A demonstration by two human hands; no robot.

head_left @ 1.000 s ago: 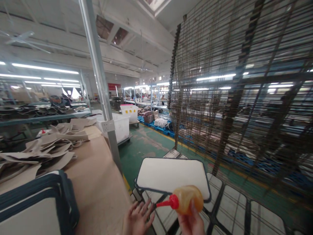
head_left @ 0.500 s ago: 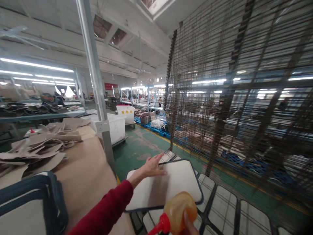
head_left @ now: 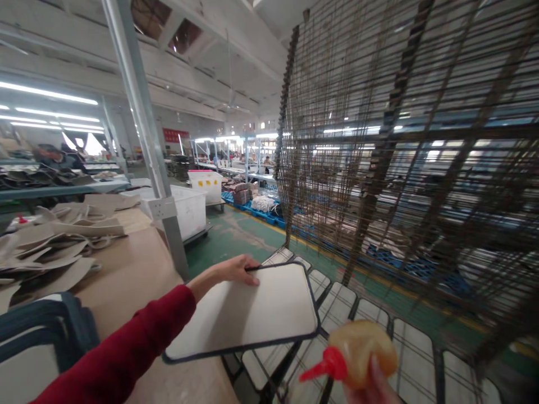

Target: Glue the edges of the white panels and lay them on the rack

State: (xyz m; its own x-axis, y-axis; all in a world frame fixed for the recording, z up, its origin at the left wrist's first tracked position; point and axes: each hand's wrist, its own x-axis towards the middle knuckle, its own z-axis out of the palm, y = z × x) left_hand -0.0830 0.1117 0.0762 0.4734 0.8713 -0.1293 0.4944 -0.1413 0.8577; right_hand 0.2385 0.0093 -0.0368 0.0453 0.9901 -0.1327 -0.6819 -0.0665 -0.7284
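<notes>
My left hand [head_left: 242, 270] grips the far edge of a white panel with a dark blue border [head_left: 256, 314], thumb on top. The panel is tilted, between the worktable and the wire rack. In my right hand [head_left: 373, 384] is a soft squeeze bottle [head_left: 366, 350] of amber liquid with a red nozzle pointing left. The bottle is held to the right of the panel and apart from it. Much of my right hand is cut off by the bottom edge of the view.
A brown worktable [head_left: 130, 264] carries cut pieces [head_left: 63, 230] and a stack of dark-edged panels [head_left: 46, 336]. A metal post [head_left: 143, 112] rises beside it. To the right stands a tall wire rack [head_left: 379, 140], with several similar panels [head_left: 337, 306] lying on its lower mesh.
My left hand, open above the panel before, has closed on its far edge. The panel has shifted left toward the table. The bottle in my right hand has moved right, away from it.
</notes>
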